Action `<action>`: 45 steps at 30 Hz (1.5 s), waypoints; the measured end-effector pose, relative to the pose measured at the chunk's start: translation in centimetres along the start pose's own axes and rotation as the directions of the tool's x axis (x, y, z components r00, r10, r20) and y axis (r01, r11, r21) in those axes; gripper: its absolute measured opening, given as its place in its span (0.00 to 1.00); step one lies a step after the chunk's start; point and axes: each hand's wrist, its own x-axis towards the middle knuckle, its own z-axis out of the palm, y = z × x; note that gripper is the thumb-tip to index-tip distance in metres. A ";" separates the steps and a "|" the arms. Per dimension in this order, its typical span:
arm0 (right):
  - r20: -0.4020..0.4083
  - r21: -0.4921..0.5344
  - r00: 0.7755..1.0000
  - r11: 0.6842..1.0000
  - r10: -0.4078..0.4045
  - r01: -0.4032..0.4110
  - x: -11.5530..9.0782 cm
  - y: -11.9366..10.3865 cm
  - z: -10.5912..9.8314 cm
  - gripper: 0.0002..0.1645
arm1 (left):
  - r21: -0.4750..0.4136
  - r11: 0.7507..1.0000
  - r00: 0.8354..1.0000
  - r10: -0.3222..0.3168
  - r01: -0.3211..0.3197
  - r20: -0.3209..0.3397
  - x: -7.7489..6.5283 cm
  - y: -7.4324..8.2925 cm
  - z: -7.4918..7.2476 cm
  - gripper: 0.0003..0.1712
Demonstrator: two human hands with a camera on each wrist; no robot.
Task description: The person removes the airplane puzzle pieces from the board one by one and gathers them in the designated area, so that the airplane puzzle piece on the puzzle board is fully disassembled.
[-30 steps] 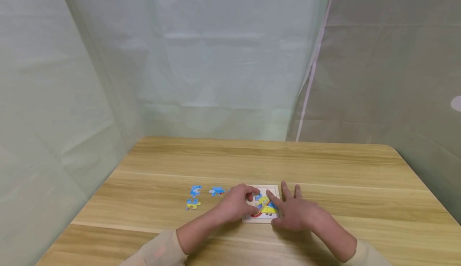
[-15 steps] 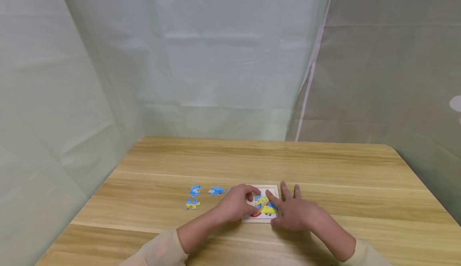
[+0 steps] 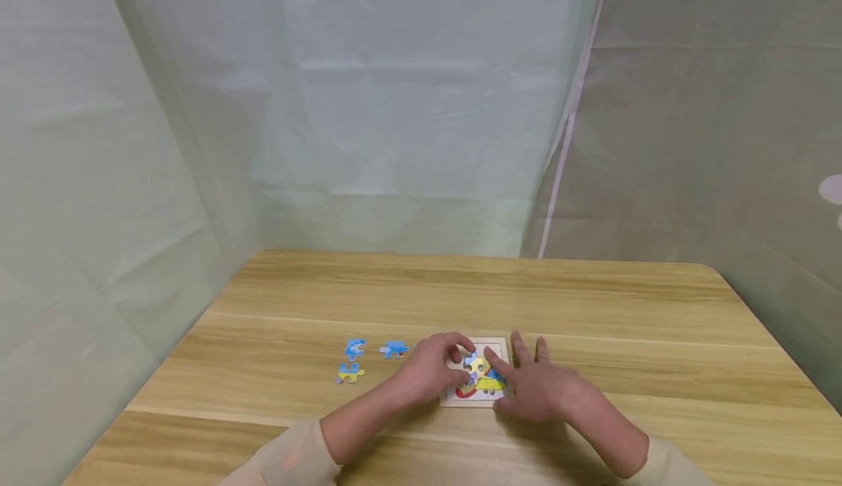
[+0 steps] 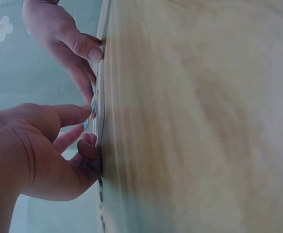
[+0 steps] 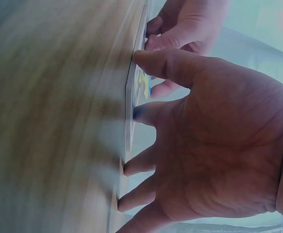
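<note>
My left hand point(image 3: 430, 370) pinches a yellow and blue puzzle piece point(image 3: 476, 367) between thumb and fingertips, tilted over the left part of a light-framed puzzle board point(image 3: 454, 403). In the left wrist view the piece point(image 4: 94, 106) shows edge-on, just above the board. My right hand point(image 3: 543, 389) lies spread at the board's right side. In the right wrist view its thumb and index finger touch the board point(image 5: 129, 104), while other fingertips rest on the table. A yellow and blue picture part point(image 3: 492, 384) shows on the board between the hands. The fingers hide some of the board.
Left of the board lie loose puzzle pieces: a blue one point(image 3: 395, 349), another blue one point(image 3: 355, 348) and a yellow-blue one point(image 3: 350, 373). The wooden table point(image 3: 421, 289) ends at a hanging cloth point(image 3: 408, 106) behind it.
The piece in my left fingers has turned and now stands more upright in the head view. The right hand stays in place; the whole scene shifts very slightly left.
</note>
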 end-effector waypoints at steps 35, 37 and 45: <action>0.009 0.021 1.000 1.000 0.017 -0.018 0.1 -0.1 0.0 0.47 | -0.097 0.993 0.986 0.047 -0.063 -0.158 -1.3 -3.1 -2.2 0.10; 0.007 0.020 1.000 1.000 0.015 -0.016 0.1 -0.1 0.0 0.47 | -0.091 0.995 0.986 0.031 -0.046 -0.161 -1.7 -3.4 -2.5 0.10; -0.009 0.029 1.000 0.999 0.014 -0.014 0.0 -0.1 0.0 0.48 | -0.069 0.998 0.982 -0.009 -0.004 -0.188 -2.9 -4.3 -3.8 0.11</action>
